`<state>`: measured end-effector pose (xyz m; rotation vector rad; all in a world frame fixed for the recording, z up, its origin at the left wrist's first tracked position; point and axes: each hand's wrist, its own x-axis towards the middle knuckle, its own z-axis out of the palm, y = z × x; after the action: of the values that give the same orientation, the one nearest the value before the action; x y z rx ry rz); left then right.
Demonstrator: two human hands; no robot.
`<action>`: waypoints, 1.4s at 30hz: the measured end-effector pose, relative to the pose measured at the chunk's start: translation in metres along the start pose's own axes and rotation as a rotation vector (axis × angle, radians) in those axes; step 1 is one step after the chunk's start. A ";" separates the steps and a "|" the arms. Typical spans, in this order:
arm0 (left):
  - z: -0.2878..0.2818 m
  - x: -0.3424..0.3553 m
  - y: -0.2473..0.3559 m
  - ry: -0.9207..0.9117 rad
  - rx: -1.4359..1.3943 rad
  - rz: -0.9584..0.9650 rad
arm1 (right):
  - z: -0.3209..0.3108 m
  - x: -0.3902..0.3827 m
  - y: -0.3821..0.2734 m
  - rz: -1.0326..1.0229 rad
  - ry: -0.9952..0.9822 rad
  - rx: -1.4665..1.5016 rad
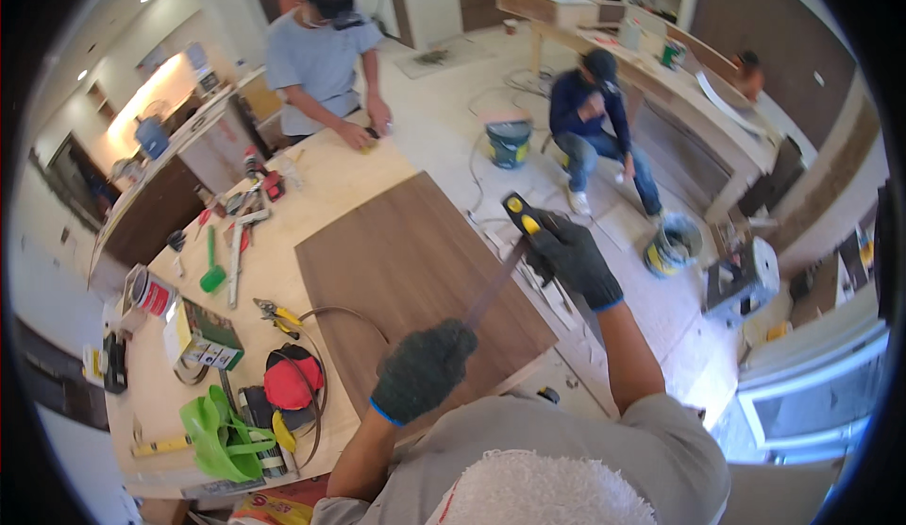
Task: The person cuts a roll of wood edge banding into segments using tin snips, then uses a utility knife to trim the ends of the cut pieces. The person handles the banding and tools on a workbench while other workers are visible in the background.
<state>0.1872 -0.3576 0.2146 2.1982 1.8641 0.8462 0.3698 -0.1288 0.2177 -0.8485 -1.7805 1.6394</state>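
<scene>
A long flat file (497, 286) with a black and yellow handle (520, 214) slants over the right edge of a brown wood-grain panel (406, 270). My right hand (571, 259), in a dark glove, is closed around the handle. My left hand (425, 369), gloved too, is closed at the near end of the flat blade, low over the panel; its fingertips are hidden under the glove's back. The panel lies flat on a pale plywood table (269, 284).
Left of the panel lie yellow pliers (276, 315), a green mallet (212, 265), a metal square (238, 251), a red cap (291, 381) and a green bag (222, 431). One person (326, 67) stands across the table; another (596, 128) sits near buckets (673, 246).
</scene>
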 end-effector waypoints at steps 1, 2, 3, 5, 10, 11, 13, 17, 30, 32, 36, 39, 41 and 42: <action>0.004 -0.013 -0.009 0.109 0.249 0.258 | 0.006 0.002 -0.001 -0.023 -0.010 0.058; -0.003 -0.020 -0.006 0.066 0.294 0.215 | 0.012 0.001 -0.002 -0.041 -0.017 0.117; -0.014 -0.027 0.006 0.017 0.329 0.172 | 0.010 0.001 -0.001 -0.051 -0.019 0.177; -0.044 -0.037 0.024 -0.110 0.158 0.007 | -0.055 0.029 0.053 -0.328 0.153 -0.144; -0.094 -0.062 0.014 -0.081 -0.235 -0.585 | -0.078 -0.003 0.022 -0.105 0.227 -0.110; -0.085 -0.062 0.005 0.049 -0.148 -0.378 | -0.057 -0.014 0.016 -0.063 0.120 -0.145; -0.071 -0.058 0.005 0.187 -0.182 -0.305 | -0.033 -0.029 0.029 -0.058 -0.280 -0.192; -0.034 -0.026 0.004 0.217 -0.254 -0.260 | 0.035 -0.050 -0.010 -0.020 -0.632 -0.295; 0.005 -0.022 0.001 0.048 -0.161 -0.196 | 0.068 -0.051 0.032 -0.063 -0.662 0.278; -0.002 -0.028 -0.003 0.049 -0.150 -0.297 | 0.061 -0.053 0.026 -0.002 -0.587 0.239; -0.014 -0.062 -0.024 0.078 -0.170 -0.317 | 0.042 -0.056 0.009 0.058 -0.320 0.049; -0.031 -0.089 -0.037 -0.178 -0.177 -0.464 | 0.025 -0.054 0.011 0.079 -0.273 -0.085; -0.025 -0.112 -0.049 -0.144 -0.160 -0.527 | 0.012 -0.057 0.013 0.117 -0.228 -0.098; -0.023 -0.117 -0.053 -0.151 -0.180 -0.627 | 0.008 -0.060 0.012 0.145 -0.197 -0.095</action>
<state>0.1211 -0.4615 0.1721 1.3899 2.1096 0.6624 0.4030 -0.1794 0.2055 -0.9040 -1.9851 1.7961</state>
